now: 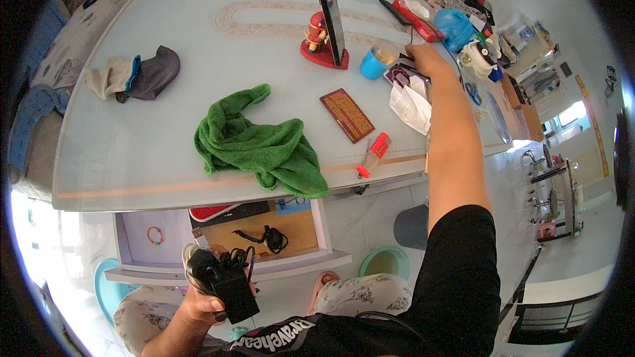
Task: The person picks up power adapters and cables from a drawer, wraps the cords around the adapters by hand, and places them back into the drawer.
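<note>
Low in front of my body, my left hand (202, 305) grips a bundle of cables with a black power adapter (238, 295). A pale cable (190, 267) is in the same bundle, and a metal USB plug (199, 237) sticks up from it. Beneath the bundle is a pulled-out drawer (151, 258) with a coiled black cable (273, 239) and a beaded bracelet (155, 235) inside. My right hand (427, 61) reaches far across the table beside a blue cup (373, 65). Dark thin items lie at its fingertips; whether it holds one is unclear.
On the glass-topped table (149, 148) lie a green cloth (258, 144), a brown printed card (347, 115), a red-capped small bottle (374, 154) and socks (154, 74). A phone (331, 20) leans upright on a red figurine stand (317, 54). A blue plastic bag (454, 29) sits far right.
</note>
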The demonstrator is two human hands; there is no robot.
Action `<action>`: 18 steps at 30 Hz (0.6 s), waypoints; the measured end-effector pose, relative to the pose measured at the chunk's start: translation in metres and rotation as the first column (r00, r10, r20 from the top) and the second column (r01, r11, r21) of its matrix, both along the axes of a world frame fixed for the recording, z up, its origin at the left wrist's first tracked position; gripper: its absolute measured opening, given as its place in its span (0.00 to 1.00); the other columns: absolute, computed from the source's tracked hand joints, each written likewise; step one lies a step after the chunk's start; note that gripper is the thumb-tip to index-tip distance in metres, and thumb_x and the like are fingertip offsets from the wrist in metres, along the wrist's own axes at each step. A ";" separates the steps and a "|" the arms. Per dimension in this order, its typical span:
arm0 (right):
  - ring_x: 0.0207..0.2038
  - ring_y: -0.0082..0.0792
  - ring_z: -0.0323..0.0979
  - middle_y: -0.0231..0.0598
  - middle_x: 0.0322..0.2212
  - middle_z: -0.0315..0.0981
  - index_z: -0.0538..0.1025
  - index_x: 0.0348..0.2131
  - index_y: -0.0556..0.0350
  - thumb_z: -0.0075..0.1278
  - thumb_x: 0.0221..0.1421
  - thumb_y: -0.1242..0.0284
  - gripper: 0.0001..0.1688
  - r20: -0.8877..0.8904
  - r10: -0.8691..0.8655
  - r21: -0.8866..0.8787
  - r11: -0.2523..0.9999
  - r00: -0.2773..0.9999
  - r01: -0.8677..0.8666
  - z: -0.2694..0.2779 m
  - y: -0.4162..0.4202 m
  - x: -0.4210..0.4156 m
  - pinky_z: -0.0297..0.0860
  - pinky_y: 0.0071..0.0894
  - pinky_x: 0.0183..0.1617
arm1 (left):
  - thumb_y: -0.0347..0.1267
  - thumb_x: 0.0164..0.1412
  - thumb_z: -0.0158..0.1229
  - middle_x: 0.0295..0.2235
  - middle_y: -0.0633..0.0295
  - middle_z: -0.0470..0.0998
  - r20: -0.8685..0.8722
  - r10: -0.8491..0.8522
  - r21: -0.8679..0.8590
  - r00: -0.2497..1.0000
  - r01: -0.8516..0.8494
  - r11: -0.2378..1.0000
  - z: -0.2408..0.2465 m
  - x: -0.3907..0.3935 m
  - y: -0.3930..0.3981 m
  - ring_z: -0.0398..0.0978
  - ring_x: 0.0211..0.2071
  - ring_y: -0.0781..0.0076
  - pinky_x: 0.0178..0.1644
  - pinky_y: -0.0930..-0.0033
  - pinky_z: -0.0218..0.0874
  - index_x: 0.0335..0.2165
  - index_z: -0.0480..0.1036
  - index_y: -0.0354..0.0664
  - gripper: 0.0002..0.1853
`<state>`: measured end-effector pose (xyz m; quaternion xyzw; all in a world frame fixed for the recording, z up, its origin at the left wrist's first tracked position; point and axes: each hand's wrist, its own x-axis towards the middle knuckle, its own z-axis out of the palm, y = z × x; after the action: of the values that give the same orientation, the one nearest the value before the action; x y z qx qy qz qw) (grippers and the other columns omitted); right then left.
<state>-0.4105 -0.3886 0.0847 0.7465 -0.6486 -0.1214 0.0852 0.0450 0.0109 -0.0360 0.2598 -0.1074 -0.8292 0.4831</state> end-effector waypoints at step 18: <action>0.37 0.52 0.70 0.53 0.35 0.67 0.67 0.37 0.58 0.40 0.51 0.79 0.11 -0.041 -0.035 -0.644 0.765 0.999 0.001 0.020 0.031 -0.011 0.69 0.44 0.39 | 0.28 0.27 0.71 0.39 0.50 0.68 0.016 -0.031 -0.133 0.999 0.033 0.991 0.010 -0.003 0.013 0.73 0.37 0.49 0.40 0.46 0.68 0.48 0.53 0.48 0.47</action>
<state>-0.4215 -0.3571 0.1044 0.6626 -0.6557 0.0888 0.3510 0.0420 0.0240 -0.0264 0.2311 -0.1700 -0.8259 0.4853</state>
